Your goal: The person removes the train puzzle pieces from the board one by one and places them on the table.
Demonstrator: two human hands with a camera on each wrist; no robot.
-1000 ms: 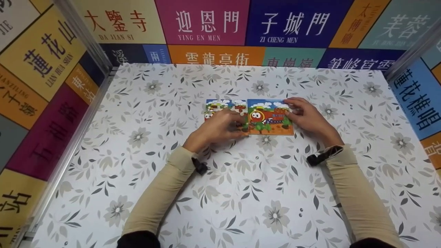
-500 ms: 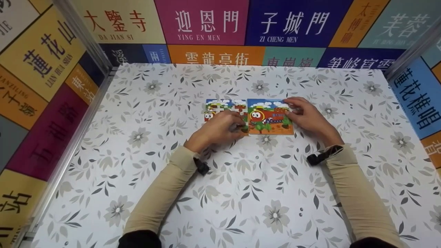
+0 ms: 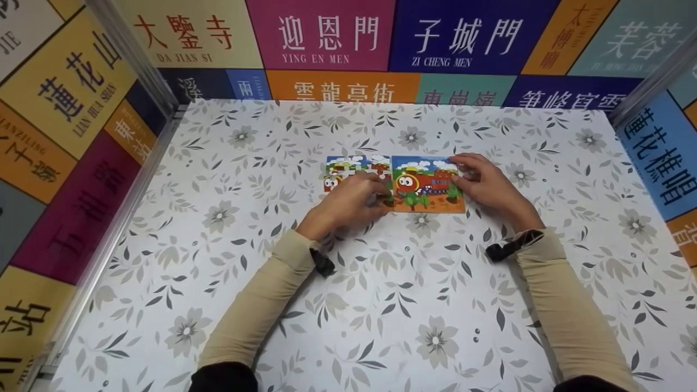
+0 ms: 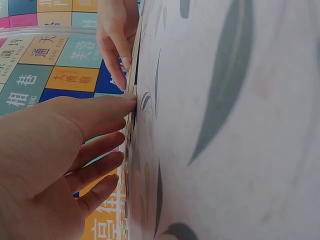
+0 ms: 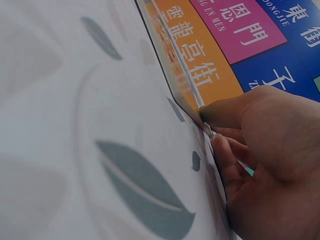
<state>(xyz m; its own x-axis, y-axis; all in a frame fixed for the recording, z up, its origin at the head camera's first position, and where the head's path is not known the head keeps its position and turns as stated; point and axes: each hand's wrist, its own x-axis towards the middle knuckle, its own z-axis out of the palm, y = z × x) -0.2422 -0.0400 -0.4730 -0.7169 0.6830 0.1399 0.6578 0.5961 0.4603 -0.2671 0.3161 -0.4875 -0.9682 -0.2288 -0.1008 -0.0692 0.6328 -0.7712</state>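
Observation:
Side by side on the table lie a small square jigsaw puzzle (image 3: 356, 163) and, right against it, a picture board (image 3: 425, 202) with a red, big-eyed cartoon train. My left hand (image 3: 348, 202) rests over the jigsaw and hides its lower middle; its thumb touches the near right corner, and in the left wrist view the fingers (image 4: 100, 150) are spread and nearly straight. White gaps show among the jigsaw's pieces. My right hand (image 3: 484, 182) holds the board at its right edge, thumb on the edge and index finger at the far corner. The right wrist view shows the thumb (image 5: 225, 111) at that edge.
A white cloth with grey flowers and leaves covers the table (image 3: 381, 305). Colourful panels with Chinese lettering (image 3: 326, 35) stand along the back and both sides. Small black cameras (image 3: 324, 264) sit at both wrists.
My left hand has shifted very slightly, its forearm moving a little to the right. The right hand, the jigsaw and the picture board stay in place.

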